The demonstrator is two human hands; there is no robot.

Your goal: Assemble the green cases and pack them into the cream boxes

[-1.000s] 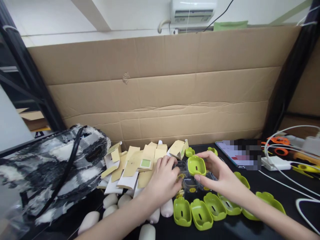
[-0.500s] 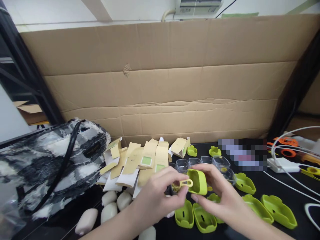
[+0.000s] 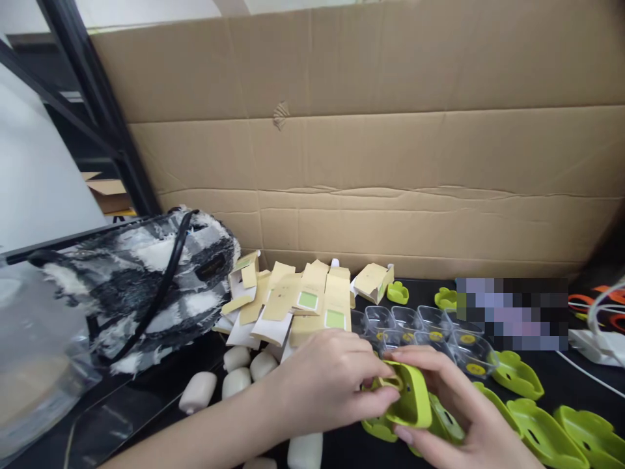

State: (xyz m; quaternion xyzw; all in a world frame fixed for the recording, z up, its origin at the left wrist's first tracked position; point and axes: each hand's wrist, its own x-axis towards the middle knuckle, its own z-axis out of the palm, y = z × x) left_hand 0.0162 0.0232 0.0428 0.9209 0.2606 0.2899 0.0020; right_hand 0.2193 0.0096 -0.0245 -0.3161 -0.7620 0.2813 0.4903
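— Where was the lime-green plastic shell [image 3: 413, 402]?
— Low in the view, just right of centre, lifted above the black table [image 3: 561, 378] and pinched between both hands. Close over the other green shells [image 3: 517, 376] lying in a row.

— Which way pointed?
— Long axis tilted, running from upper left to lower right; rounded back turned toward the camera, upper end toward the clear plastic trays [image 3: 424, 326].

— And the left hand [image 3: 327, 384]?
— Curled nearly closed, thumb and fingertips nipping a small yellow-green loop [image 3: 390, 381] against the shell's upper left edge.

— The right hand [image 3: 459, 417]?
— Half closed round the shell from the right and beneath, index finger laid along the top edge, thumb under the lower end.

— Anything else near?
— Flattened kraft cartons [image 3: 303, 299] heaped behind the left hand, white oval pieces [image 3: 234, 381] scattered to its left, a furry black-and-white bag [image 3: 137, 286] farther left, a cardboard wall [image 3: 366, 150] at the back.
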